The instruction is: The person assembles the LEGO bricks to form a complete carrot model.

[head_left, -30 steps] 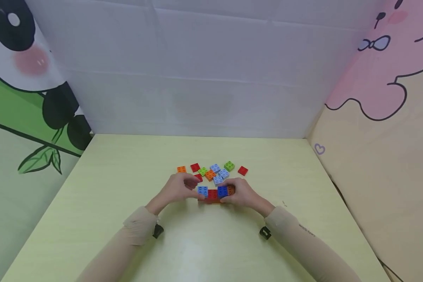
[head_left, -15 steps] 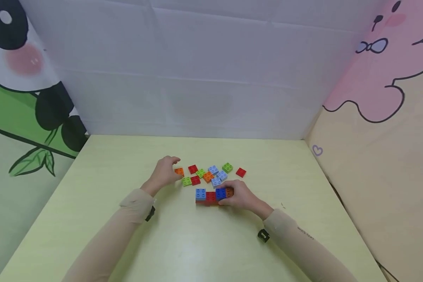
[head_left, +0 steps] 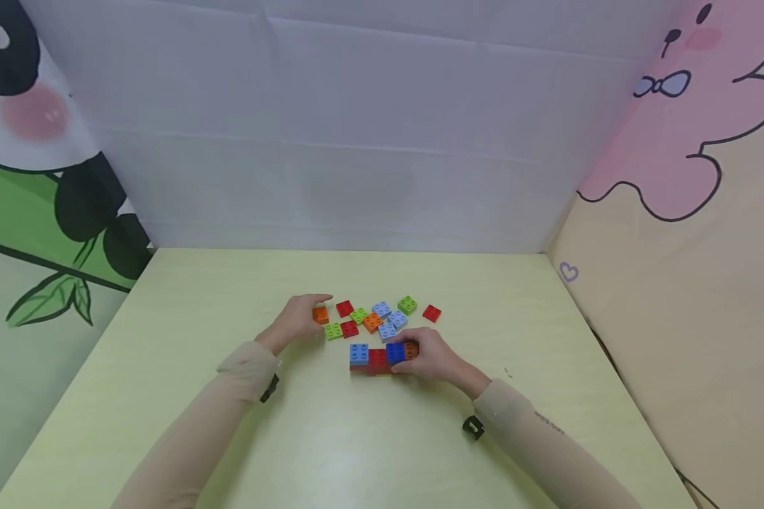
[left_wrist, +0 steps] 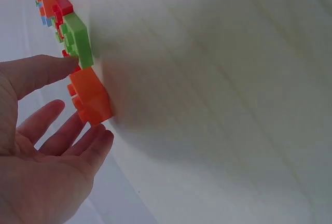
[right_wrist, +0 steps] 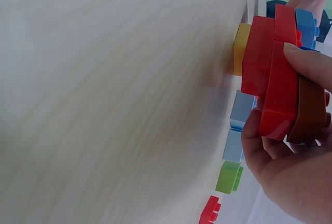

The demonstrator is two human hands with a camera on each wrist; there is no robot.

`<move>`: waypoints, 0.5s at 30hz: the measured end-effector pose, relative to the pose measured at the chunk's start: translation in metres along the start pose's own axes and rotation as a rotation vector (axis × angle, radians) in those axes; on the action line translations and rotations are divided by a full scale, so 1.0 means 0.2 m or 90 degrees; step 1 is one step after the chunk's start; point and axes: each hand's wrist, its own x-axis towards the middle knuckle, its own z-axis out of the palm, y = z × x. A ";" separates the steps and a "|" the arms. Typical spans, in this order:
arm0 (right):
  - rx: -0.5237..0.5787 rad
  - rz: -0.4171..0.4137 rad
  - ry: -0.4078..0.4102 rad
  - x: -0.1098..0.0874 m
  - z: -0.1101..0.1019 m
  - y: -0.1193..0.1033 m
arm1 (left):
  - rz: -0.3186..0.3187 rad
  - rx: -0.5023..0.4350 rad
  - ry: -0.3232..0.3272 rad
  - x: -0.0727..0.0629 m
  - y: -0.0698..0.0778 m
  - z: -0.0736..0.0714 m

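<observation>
My right hand (head_left: 434, 355) grips the right end of a toy brick build (head_left: 377, 359), thumb on its near side. The right wrist view shows long red bricks (right_wrist: 280, 84) below, a yellow brick (right_wrist: 240, 49) under them, and a brown brick (right_wrist: 309, 111) and a blue brick (right_wrist: 306, 26) on top. My left hand (head_left: 295, 318) is around a loose orange brick (head_left: 320, 315) at the left of the pile. In the left wrist view its thumb and fingers are spread about that orange brick (left_wrist: 93, 99), fingertips at its end. A green brick (left_wrist: 78, 37) stands beside the thumb.
Loose bricks lie behind the build: red (head_left: 349, 329), light green (head_left: 334, 331), orange (head_left: 372, 322) and light blue (head_left: 388, 331). A red brick (head_left: 431, 313) lies apart at the right. A white wall (head_left: 356, 191) bounds the pale table (head_left: 356, 438).
My left hand has left the left end of the build and moved left and away to the orange brick. My right hand has kept its grip on the build.
</observation>
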 end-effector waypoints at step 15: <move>-0.015 0.016 -0.004 0.00 0.00 0.01 | 0.014 -0.002 0.040 -0.05 -0.02 0.02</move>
